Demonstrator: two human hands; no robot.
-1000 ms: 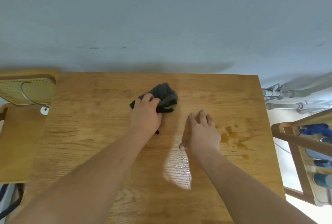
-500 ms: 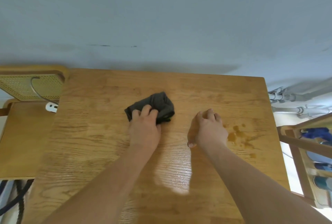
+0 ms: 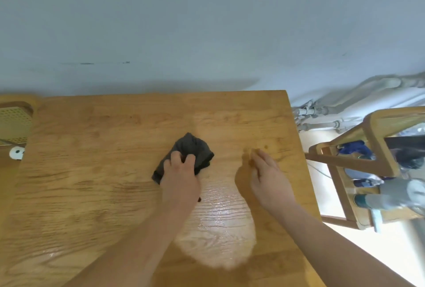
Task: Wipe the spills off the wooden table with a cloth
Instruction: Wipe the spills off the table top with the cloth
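Note:
A crumpled dark grey cloth (image 3: 194, 150) lies near the middle of the wooden table (image 3: 92, 183). My left hand (image 3: 180, 177) presses down on the cloth's near part, fingers curled into the fabric. To the right, my right hand (image 3: 268, 177) rests on the tabletop with fingers loosely together and holds nothing. Brownish spill spots (image 3: 265, 147) show just beyond its fingertips; most of the spill is hidden under that hand. A shiny patch of reflected light (image 3: 220, 227) lies between my forearms.
A wall runs along the table's far edge. A wooden chair with a cane back (image 3: 13, 123) stands at the left. At the right, a wooden chair frame (image 3: 372, 155) holds clothes and bags, with grey pipes (image 3: 322, 114) behind it on the floor.
The view has shifted to the right. My left hand has kept hold of the cloth and drawn it a little nearer and rightwards. My right hand now covers most of the spill spots.

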